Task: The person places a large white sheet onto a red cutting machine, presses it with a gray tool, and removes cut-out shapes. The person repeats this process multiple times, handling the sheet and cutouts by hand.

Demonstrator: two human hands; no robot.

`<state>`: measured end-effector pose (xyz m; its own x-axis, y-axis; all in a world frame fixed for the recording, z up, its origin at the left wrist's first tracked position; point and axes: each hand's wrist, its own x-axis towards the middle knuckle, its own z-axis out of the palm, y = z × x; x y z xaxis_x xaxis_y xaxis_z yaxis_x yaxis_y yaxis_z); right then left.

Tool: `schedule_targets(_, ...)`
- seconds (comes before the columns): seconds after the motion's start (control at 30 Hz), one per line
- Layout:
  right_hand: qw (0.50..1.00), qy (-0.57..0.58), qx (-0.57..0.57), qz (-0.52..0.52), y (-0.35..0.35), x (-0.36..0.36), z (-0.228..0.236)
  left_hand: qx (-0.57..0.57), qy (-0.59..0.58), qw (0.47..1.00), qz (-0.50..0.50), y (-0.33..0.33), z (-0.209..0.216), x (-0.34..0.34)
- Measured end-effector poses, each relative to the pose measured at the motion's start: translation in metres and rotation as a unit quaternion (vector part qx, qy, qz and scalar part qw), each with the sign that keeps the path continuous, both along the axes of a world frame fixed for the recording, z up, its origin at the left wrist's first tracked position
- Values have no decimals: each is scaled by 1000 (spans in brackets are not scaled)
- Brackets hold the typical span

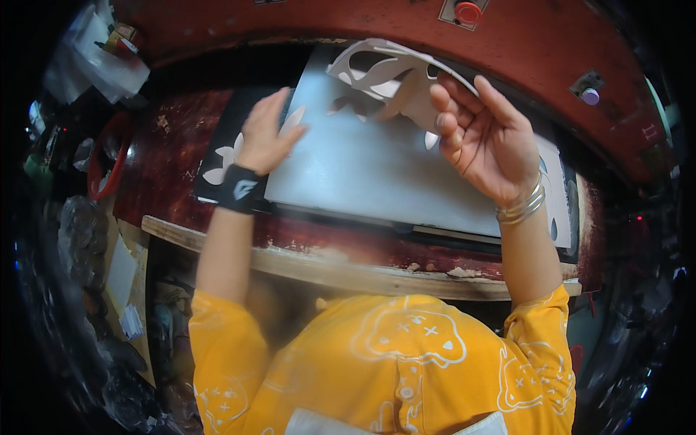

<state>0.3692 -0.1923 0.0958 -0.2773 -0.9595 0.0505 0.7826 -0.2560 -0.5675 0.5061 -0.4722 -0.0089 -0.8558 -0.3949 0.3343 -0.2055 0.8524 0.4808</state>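
In my right hand (487,138), palm up with curled fingers, is the edge of a thin white sheet (449,67) with leaf-shaped cut-outs. The sheet is lifted and bowed over the far side of a smooth grey plate (362,170). My left hand (270,134), in a black wristband, hovers at the plate's left edge with thumb and fingers apart. Beside its thumb is a white leaf-shaped piece (294,118). More pale cut pieces (220,168) lie on a dark board left of the wrist. One small pale leaf tip (431,140) shows below the right fingers.
A red machine front (348,20) curves across the far side, bearing a red button (467,13) and a purple button (590,96). Another cut white sheet (554,192) lies right of the plate. The worn dark-red table (167,159) has a wooden front edge. Clear plastic bags (98,65) hang far left.
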Motion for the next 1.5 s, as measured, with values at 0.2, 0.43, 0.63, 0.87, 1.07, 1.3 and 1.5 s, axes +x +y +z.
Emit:
schedule_targets(0.2,1000,30,4,4,-6,-9,16,-54,-57,995,-53,58,-36,-82)
schedule_targets(0.43,999,42,6,-20,1,-17,30,-122,-11,992,-38,16,-33,-50)
schedule_targets(0.63,999,37,12,-8,5,-13,25,45,160,986,25,28,10,-39)
schedule_targets(0.87,1000,21,17,8,4,-6,21,218,249,939,-99,103,1,-64)
schedule_targets(1.07,1000,24,15,-4,16,-4,23,24,8,969,245,-8,-29,26)
schedule_targets(1.3,999,21,-20,23,5,-6,28,-83,121,980,-137,109,-44,-39)
schedule_targets(1.5,998,37,-48,29,10,-19,40,-166,-20,980,-105,65,-50,-42)
